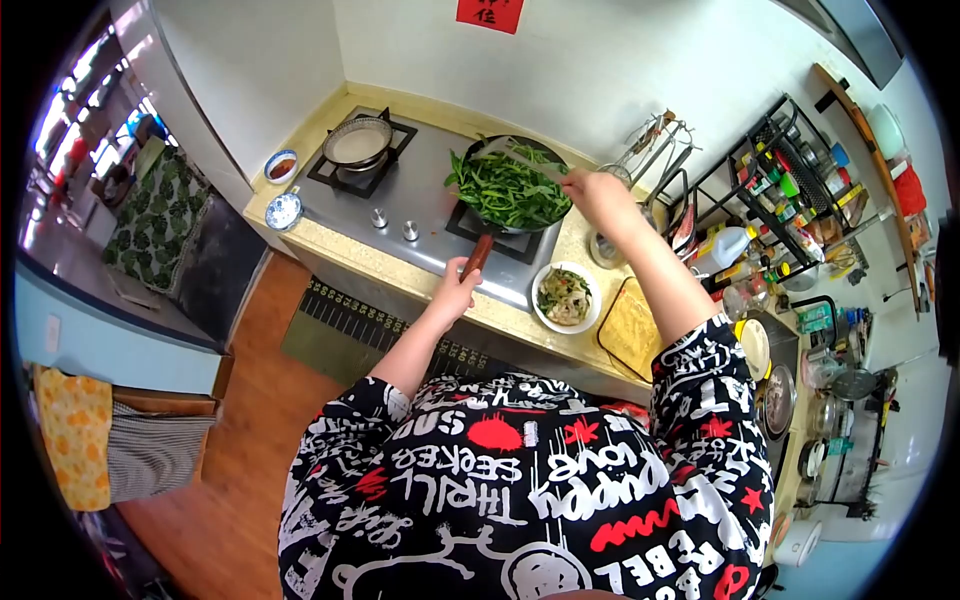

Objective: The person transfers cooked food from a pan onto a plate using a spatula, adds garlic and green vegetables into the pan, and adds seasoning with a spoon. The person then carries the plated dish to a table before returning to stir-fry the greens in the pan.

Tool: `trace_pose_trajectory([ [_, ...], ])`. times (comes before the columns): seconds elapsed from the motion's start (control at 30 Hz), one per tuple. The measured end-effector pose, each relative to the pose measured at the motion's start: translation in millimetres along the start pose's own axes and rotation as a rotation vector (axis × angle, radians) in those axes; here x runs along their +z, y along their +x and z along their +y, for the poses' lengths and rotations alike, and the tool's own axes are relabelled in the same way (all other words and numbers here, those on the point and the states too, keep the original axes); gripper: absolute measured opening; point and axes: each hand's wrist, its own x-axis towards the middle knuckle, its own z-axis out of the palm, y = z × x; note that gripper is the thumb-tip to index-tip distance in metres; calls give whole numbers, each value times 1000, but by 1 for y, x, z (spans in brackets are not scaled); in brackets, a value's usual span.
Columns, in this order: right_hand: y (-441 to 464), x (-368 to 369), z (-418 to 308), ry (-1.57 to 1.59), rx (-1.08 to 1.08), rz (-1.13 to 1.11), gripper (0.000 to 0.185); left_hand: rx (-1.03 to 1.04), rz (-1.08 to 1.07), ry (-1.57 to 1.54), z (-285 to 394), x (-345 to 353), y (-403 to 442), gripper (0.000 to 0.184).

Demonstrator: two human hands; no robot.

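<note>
Steadying: left hand [455, 292] clamped on handle [479, 256] of wok [548, 152], likely against sliding.
Spatula [540, 166]: right hand [598, 200] closed round it, over wok's greens [512, 190].

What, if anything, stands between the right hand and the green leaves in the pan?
Nothing visible blocks it. The right hand is beside the right edge of the pan, and only the utensil it holds extends over the green leaves. The left hand grips the brown handle, away from that path.

Two hands [453, 293], two stove knobs [410, 231], one wok [545, 152] of greens [515, 190], two blue-and-white dishes [284, 211], one cutting board [633, 325]
</note>
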Motion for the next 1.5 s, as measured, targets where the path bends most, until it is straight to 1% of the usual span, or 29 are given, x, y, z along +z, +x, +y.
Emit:
trace_pose_trajectory([
  [0.07,-1,18,0,-3,-22,-31,19,-6,-10,-7,1,0,1,37],
  [0.17,-13,34,-6,-11,-119,-63,18,-7,-20,-31,0,-1,-1,37],
  [0.27,-26,18,-19,-124,-201,-98,17,1,-22,-32,-3,-1,1,37],
  [0.37,-28,0,-14,-140,-171,-99,17,-13,-18,-31,-2,-1,0,37],
  [0.5,-32,-19,0,-66,-142,-96,18,-31,-24,-41,5,-1,-4,38],
  [0.53,-33,-21,4,-38,-129,-76,18,-29,-23,-36,5,-2,-4,38],
  [0.63,-30,-17,4,-87,-144,-60,17,-29,-21,-32,5,0,-3,38],
  [0.73,-28,-5,3,-204,-215,-183,14,-28,-25,-43,3,-2,-3,38],
  [0.83,-21,8,1,-310,-236,-236,14,-37,-34,-45,5,-1,-6,38],
  [0.97,1,54,21,-281,-165,-178,14,-13,-38,-28,2,0,-4,38],
  [1.0,4,54,16,-248,-121,-168,14,11,-36,-10,-5,0,-1,38],
  [1.07,13,39,15,-147,-54,-212,17,60,-28,22,-16,-1,9,39],
  [1.1,16,28,12,-95,-22,-234,19,28,-38,18,-13,-2,5,39],
  [1.13,16,8,4,-65,87,-290,24,-4,-48,15,-2,-3,-2,40],
  [1.17,9,-19,-10,-72,126,-274,24,-34,-59,9,7,-3,-7,40],
  [1.2,3,-40,-15,-74,150,-272,24,-75,-82,38,10,-6,-6,42],
  [1.23,-3,-56,-15,-77,173,-269,24,-122,-96,-7,12,-7,-5,42],
  [1.3,-18,-78,-12,-124,140,-205,23,-214,-121,-97,16,-9,-1,43],
  [1.33,-24,-85,-14,-120,165,-217,24,-215,-129,-120,14,-10,2,43],
  [1.37,-24,-80,-10,-96,240,-258,23,-218,-143,-114,14,-11,5,43],
  [1.43,-24,-43,11,-40,395,-335,23,-224,-173,-94,17,-11,7,43],
  [1.47,-28,-13,31,-71,313,-283,23,-194,-159,-67,16,-9,7,42],
  [1.5,-29,10,41,-14,340,-267,22,-180,-158,-66,14,-7,7,42],
])
